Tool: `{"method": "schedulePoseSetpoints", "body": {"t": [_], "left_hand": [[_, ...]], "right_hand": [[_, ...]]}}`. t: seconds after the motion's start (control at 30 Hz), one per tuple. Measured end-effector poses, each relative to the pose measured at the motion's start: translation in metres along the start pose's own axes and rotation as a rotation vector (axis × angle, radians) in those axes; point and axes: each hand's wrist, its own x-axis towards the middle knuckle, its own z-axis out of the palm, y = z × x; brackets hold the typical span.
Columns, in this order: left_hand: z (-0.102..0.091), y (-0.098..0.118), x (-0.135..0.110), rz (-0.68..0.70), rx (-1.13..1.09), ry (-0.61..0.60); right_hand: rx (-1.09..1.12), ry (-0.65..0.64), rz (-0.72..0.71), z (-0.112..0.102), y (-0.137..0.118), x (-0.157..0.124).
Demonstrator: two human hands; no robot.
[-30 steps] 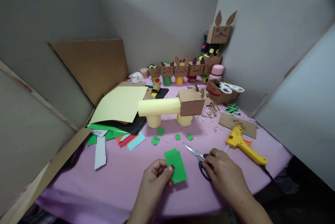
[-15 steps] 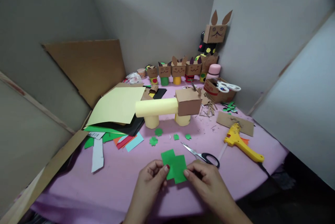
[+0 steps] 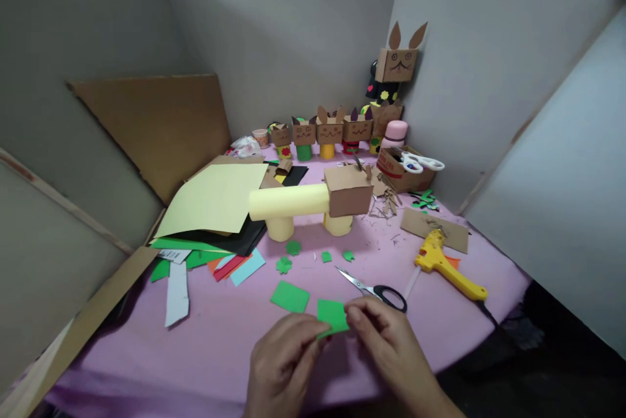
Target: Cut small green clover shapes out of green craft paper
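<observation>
Between my two hands is a small green paper piece point(image 3: 332, 315), its near edge bending up. My left hand point(image 3: 286, 356) pinches its lower left edge, and my right hand point(image 3: 384, 340) grips its right side. A second green paper rectangle point(image 3: 290, 297) lies flat on the cloth just beyond my left hand. Black-handled scissors point(image 3: 372, 289) rest partly open beyond my right hand. Farther off are a green paper flower point(image 3: 283, 265), a round green cutout point(image 3: 293, 248) and small green scraps point(image 3: 327, 257). Behind them stands a pale yellow paper tube body with a brown cardboard box head point(image 3: 348, 191).
A yellow glue gun point(image 3: 450, 268) lies on the right by a cardboard strip point(image 3: 460, 235). Paper sheets point(image 3: 210, 199) are stacked at left. White-handled scissors point(image 3: 420, 162) rest on a carton point(image 3: 403, 177). Several cardboard animal figures point(image 3: 330, 131) line the back; grey partitions enclose the table.
The two overlapping green pieces have been separated. One now lies on the table, while my hands hold the other and bend it. The view has shifted slightly.
</observation>
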Motion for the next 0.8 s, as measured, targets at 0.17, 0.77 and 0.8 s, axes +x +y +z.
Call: {"method": "schedulePoseSetpoints", "body": {"t": [0.17, 0.77, 0.8], "left_hand": [[-0.004, -0.004, -0.005, 0.285, 0.069, -0.088], [0.019, 0.010, 0.005, -0.909, -0.702, 0.226], [0.019, 0.010, 0.005, -0.928, -0.713, 0.230]], "right_hand": [[0.376, -0.114, 0.291, -0.001, -0.002, -0.002], [0.220, -0.213, 0.120, -0.007, -0.025, -0.006], [0.210, -0.213, 0.116, -0.007, -0.025, -0.006]]}}
